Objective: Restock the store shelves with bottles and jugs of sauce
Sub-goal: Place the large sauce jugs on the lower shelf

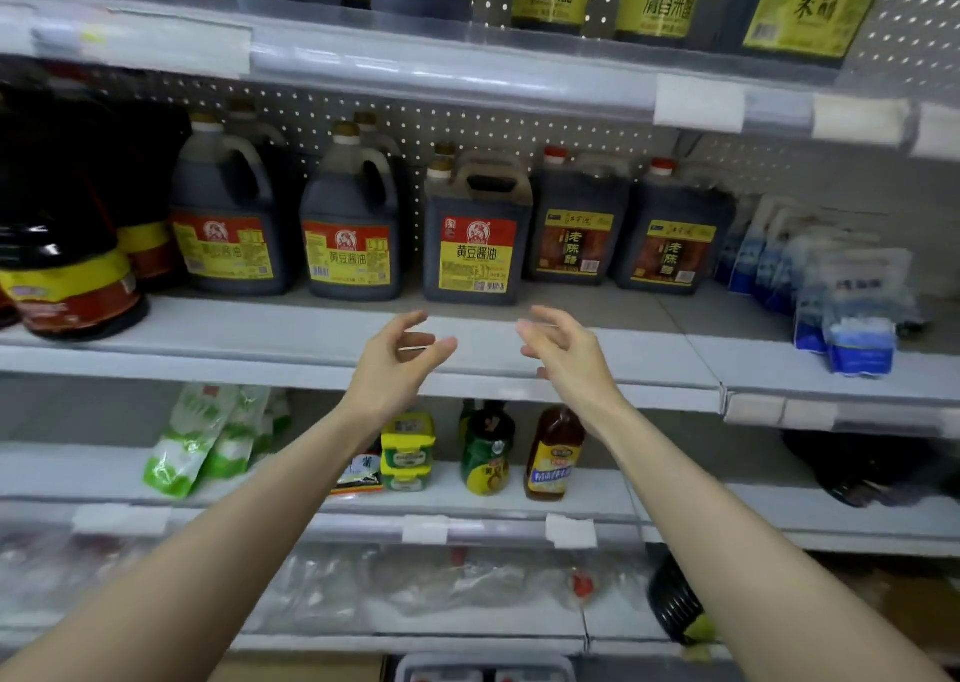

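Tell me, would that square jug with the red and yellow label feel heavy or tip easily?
The square jug looks mostly full of dark liquid, so it is probably heavy for its size. Its broad flat base suggests it should slide rather than tip if pushed. The moulded top handle likely gives a firm grip.

Both arms reach forward, hands empty.
The left hand [397, 364] and right hand [563, 354] are raised side by side, palms turned toward each other with a gap between, fingers loosely curled and spread, holding nothing. Both forearms are bare and stretched out.
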Demonstrator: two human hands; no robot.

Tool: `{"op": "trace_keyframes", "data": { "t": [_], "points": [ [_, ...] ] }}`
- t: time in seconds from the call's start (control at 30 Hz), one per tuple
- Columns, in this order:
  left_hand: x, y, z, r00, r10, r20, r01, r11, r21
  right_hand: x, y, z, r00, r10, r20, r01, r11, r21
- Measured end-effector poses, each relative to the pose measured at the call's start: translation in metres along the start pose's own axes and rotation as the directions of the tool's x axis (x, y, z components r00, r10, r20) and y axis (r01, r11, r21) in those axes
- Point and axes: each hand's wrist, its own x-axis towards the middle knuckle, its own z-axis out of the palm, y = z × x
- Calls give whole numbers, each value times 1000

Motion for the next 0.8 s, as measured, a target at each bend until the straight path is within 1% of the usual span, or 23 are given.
{"op": "trace_keyframes", "data": {
  "t": [0.1, 0.27, 0.47, 0.53, 0.63, 0.73, 0.8],
  "points": [
    [-35, -12, 0, 1000, -21, 6, 21, 1000, -3, -32, 13, 1, 999, 17, 35, -18, 1000, 16],
    [-82, -45, -1, 997, -76, -25, 76, 997, -7, -75, 48, 15, 993, 75, 88, -79, 996, 46],
    [-129, -92, -22, 978, -202, -42, 202, 979, -24, -112, 86, 53, 980, 134, 147, -141, 989, 38],
    [-142, -110, -35, 971, -231, -59, 229, 973, -37, -123, 94, 74, 972, 143, 186, -149, 989, 18],
    [-162, -140, -61, 961, -262, -86, 263, 965, -5, -139, 108, 113, 958, 168, 232, -174, 985, 5],
    [-181, -174, -93, 944, -318, -84, 319, 948, -11, -158, 125, 159, 942, 216, 258, -224, 975, 0],
    [-195, -205, -123, 927, -365, -88, 366, 931, -12, -173, 140, 199, 918, 265, 294, -272, 962, -18]
  ]
}}
